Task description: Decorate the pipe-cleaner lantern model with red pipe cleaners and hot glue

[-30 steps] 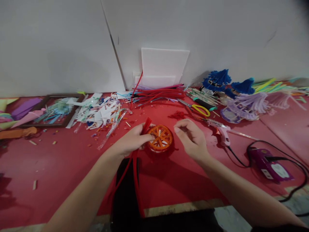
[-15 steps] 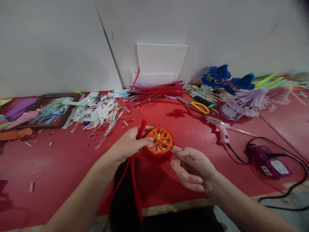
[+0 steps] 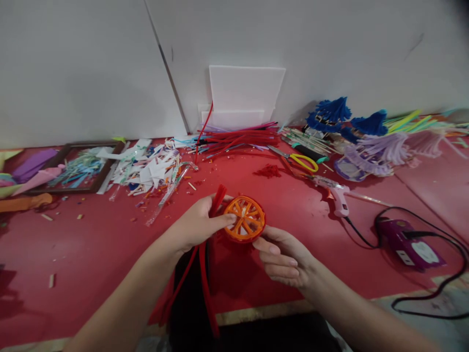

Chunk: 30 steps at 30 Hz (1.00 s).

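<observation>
My left hand is closed on a round orange wheel-shaped piece with spokes and a red fuzzy edge, its thumb lying over the left rim. Several red pipe cleaners also run through that hand, their short ends sticking up and their long ends hanging over the table's front edge. At the wheel's lower right rim, my right hand has its thumb and fingertips against the edge, the other fingers curled. The underside of the wheel and some of the left fingers are hidden.
A pink glue gun lies right, wired to a purple box. Yellow-handled scissors and a bundle of red pipe cleaners lie farther back. Scraps and a brown frame are left; blue and lilac models stand right.
My right hand has moved left, its fingers drawing in against the wheel's lower right rim. The wheel has shifted slightly down and right in view, with my left hand still holding it.
</observation>
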{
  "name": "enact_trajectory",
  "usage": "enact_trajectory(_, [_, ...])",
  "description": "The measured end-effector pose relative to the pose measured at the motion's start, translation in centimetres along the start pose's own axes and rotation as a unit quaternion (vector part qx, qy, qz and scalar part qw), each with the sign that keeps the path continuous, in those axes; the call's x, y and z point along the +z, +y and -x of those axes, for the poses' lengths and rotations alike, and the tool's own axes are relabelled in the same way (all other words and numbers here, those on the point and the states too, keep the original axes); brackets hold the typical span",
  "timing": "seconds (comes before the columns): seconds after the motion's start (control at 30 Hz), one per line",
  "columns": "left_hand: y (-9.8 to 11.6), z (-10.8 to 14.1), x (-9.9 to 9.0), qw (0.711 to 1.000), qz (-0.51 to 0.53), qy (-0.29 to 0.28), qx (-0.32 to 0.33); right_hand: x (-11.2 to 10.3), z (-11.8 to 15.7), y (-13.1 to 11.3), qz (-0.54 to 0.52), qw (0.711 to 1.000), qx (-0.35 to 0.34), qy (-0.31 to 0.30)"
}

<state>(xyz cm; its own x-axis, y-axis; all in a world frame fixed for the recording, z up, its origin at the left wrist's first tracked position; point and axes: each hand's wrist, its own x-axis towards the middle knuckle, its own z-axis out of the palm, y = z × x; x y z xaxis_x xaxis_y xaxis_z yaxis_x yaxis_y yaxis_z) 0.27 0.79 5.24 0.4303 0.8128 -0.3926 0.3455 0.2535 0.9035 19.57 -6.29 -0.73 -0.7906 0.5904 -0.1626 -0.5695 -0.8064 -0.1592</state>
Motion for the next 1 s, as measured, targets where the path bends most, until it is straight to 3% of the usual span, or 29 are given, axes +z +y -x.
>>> enact_trajectory(0.2, [0.3,1.7,0.6,0.995,-0.09,-0.006,0.039,1.5,0.9,-0.2,0.043,0.995,0.05,0.076])
enact_trajectory(0.47, [1.0,4.6,1.7,0.995,-0.067,-0.071,0.024,2.5,1.1,2.4,0.054,0.979,0.066,0.183])
enact_trajectory(0.73, [1.4,5.8,2.7,0.992,-0.001,-0.119,0.046,2.7,1.4,3.3,0.08,0.975,0.04,0.202])
enact_trajectory(0.87, [1.7,5.8,2.8,0.992,-0.016,-0.117,0.039,2.5,1.5,3.4,0.099,0.965,0.021,0.242])
enact_trajectory(1.0, [1.7,5.6,3.0,0.992,-0.06,-0.096,0.05,2.1,1.5,3.5,0.101,0.969,-0.017,0.224])
